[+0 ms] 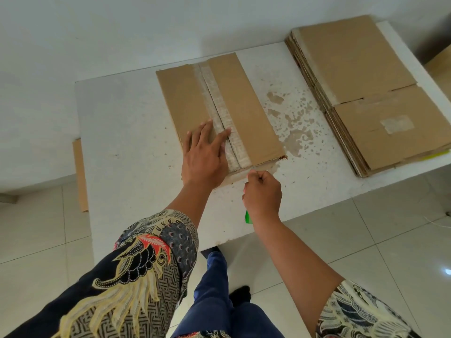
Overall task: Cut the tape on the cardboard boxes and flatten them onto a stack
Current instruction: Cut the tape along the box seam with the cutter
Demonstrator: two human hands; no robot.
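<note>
Now cutting step: box (219, 111) mid-table, left hand (203, 157) flat, fingers spread, pressing it beside tape (220, 111); right hand (263, 193) curled round green-handled cutter (248, 217), blade at near seam end; next likely: draw along tape, then flatten onto stack (361, 93) at right.

The right hand (263, 191) curled round a green-handled cutter (248, 217) and hid nearly all of it; only a sliver of green below the wrist and a thin glint of blade near the brown cardboard box (219, 108) showed, too small to make out. The left hand (203, 157) covered the box's near-left corner and part of the clear tape strip (220, 111). The white table (127, 132) hid most of a brown cardboard sheet (80, 174) standing beyond its left edge. At the table's far-right corner, the stack of flattened brown boxes (361, 93) concealed its lower layers. Another cardboard piece (440, 69) was cut off by the picture's right edge.
</note>
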